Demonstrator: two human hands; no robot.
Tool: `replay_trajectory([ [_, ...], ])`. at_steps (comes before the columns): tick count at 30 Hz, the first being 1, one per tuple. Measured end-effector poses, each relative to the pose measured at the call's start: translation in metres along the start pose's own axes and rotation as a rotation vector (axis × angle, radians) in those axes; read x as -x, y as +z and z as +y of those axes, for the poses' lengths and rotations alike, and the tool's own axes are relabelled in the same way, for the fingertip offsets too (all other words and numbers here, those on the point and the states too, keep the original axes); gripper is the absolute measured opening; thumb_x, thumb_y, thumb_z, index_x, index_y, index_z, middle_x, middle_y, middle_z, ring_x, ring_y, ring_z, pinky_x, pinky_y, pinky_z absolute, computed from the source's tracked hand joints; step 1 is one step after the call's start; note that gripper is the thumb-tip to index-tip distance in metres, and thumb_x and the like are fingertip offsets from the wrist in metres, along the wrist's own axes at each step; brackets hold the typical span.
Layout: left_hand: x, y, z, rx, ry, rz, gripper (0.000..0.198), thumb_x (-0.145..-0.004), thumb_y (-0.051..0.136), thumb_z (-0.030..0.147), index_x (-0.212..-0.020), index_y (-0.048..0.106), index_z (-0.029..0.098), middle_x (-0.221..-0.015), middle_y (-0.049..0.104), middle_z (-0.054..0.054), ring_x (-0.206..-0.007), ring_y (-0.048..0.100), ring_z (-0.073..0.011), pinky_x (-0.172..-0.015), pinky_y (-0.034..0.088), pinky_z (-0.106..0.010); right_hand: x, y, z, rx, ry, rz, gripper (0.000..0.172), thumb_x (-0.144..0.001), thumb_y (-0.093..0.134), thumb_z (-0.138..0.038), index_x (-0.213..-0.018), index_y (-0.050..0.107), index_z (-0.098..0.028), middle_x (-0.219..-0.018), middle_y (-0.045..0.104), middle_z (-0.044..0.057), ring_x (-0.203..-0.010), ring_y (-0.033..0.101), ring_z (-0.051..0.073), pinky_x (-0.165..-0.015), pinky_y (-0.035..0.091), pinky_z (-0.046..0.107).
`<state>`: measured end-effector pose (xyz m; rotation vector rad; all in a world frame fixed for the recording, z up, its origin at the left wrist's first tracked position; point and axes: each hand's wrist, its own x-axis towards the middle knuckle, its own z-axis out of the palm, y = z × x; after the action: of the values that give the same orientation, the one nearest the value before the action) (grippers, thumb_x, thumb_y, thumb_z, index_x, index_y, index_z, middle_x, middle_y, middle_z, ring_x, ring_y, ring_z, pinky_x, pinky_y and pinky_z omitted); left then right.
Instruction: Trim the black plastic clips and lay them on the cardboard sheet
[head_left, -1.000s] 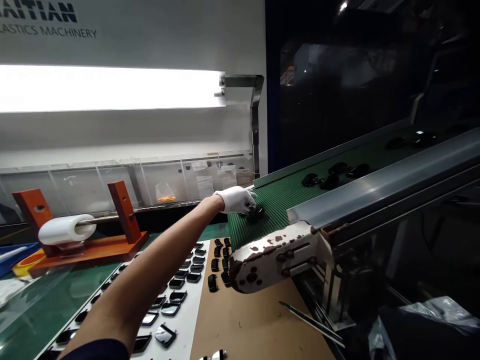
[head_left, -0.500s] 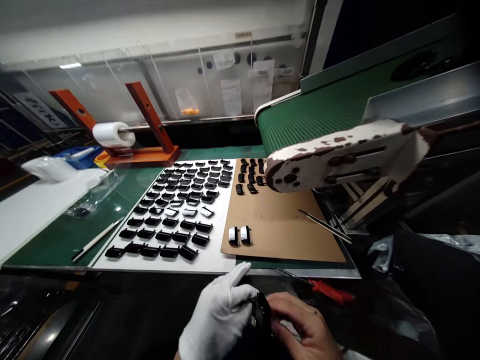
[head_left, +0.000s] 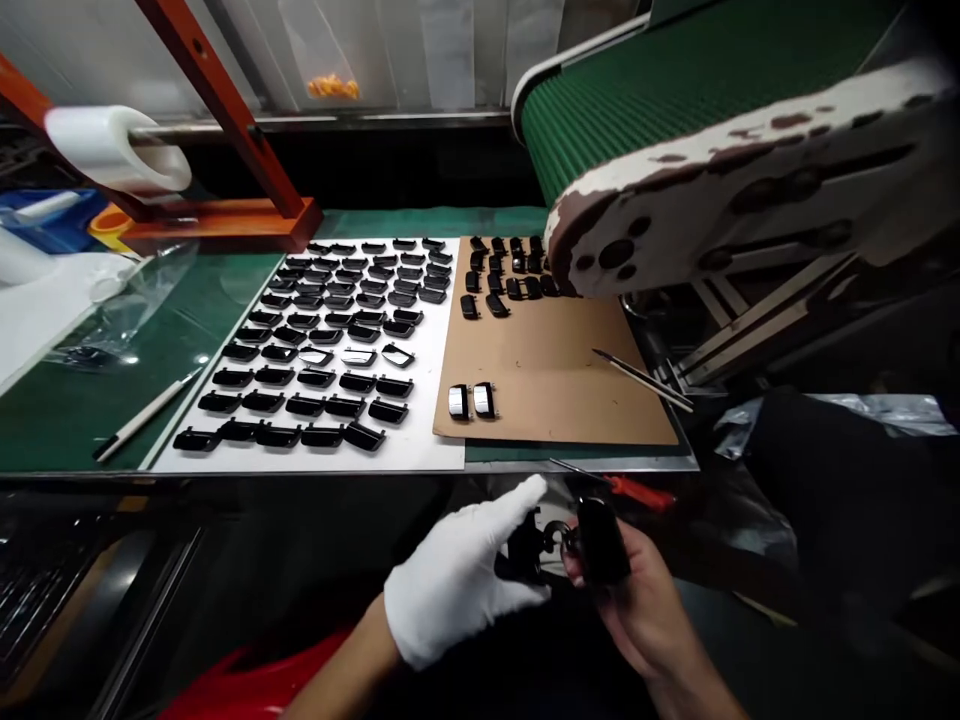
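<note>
Head view. At 10 o'clock: roll of pale film [head_left: 86,150] on an orange-red stand [head_left: 225,225], back of the green worktop [head_left: 214,285]. At 9 to 11: white sheet [head_left: 431,440] carrying rows of glossy black parts [head_left: 322,436], a few catching light. At 12, far back: pale paper strips [head_left: 448,60], any writing too blurred to read. At 6: left grip [head_left: 459,575], white-gloved, thumb and fingers parted in a C. Left black piece [head_left: 525,548] sits in that C, at the grip's 3 o'clock; outline murky, firm hold or not I cannot tell. Curved black link [head_left: 548,536] just beside it; cannot tell whether it joins both pieces. Right black piece [head_left: 604,545]: glossy, rounded slab, at 10 o'clock of right grip [head_left: 641,595], bare hand, fingers closed on it. At 4: red-handled tool [head_left: 641,493]. At 1: green ribbed belt [head_left: 675,100].
</note>
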<state>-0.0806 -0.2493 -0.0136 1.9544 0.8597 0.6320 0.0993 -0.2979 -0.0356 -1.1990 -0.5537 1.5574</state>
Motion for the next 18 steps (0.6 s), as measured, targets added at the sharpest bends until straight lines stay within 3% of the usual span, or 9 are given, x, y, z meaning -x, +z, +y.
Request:
replay_trajectory([
  [5,-0.008,-0.004,0.005,-0.145,0.029,-0.100,0.079,-0.079,0.070,0.031,-0.144,0.025,0.030,-0.129,0.060,-0.004,-0.110,0.062,-0.0195,-0.094,0.049,-0.028,0.004,-0.005,-0.011,-0.024,0.032,-0.042,0.029,-0.059,0.085,-0.036,-0.080,0.072,-0.021,-0.073,0.068,0.003,-0.062,0.061,0.013,-0.058,0.049,0.021],
  [12,-0.012,-0.007,0.011,-0.302,0.036,-0.173,0.068,-0.079,0.067,0.035,-0.138,0.034,0.026,-0.116,0.066,-0.005,-0.099,0.066,-0.0213,-0.084,0.051,-0.029,0.008,-0.023,-0.012,0.102,0.117,-0.032,0.033,-0.057,0.085,-0.037,-0.085,0.074,-0.023,-0.077,0.069,0.001,-0.069,0.060,0.012,-0.063,0.048,0.018],
  [15,-0.011,-0.006,0.010,-0.309,0.035,-0.223,0.061,-0.078,0.068,0.034,-0.133,0.041,0.027,-0.109,0.068,-0.003,-0.094,0.068,-0.0209,-0.081,0.051,-0.028,0.008,-0.026,-0.012,0.206,0.112,-0.107,0.029,-0.066,0.079,-0.043,-0.089,0.072,-0.026,-0.081,0.066,-0.001,-0.072,0.056,0.011,-0.064,0.046,0.017],
  [18,-0.009,-0.001,0.007,-0.325,0.057,-0.221,0.054,-0.078,0.067,0.033,-0.127,0.045,0.026,-0.112,0.067,-0.004,-0.099,0.066,-0.0227,-0.087,0.050,-0.031,0.009,-0.025,-0.017,0.310,0.100,-0.204,0.023,-0.070,0.076,-0.041,-0.088,0.070,-0.027,-0.081,0.063,-0.002,-0.073,0.053,0.012,-0.063,0.045,0.019],
])
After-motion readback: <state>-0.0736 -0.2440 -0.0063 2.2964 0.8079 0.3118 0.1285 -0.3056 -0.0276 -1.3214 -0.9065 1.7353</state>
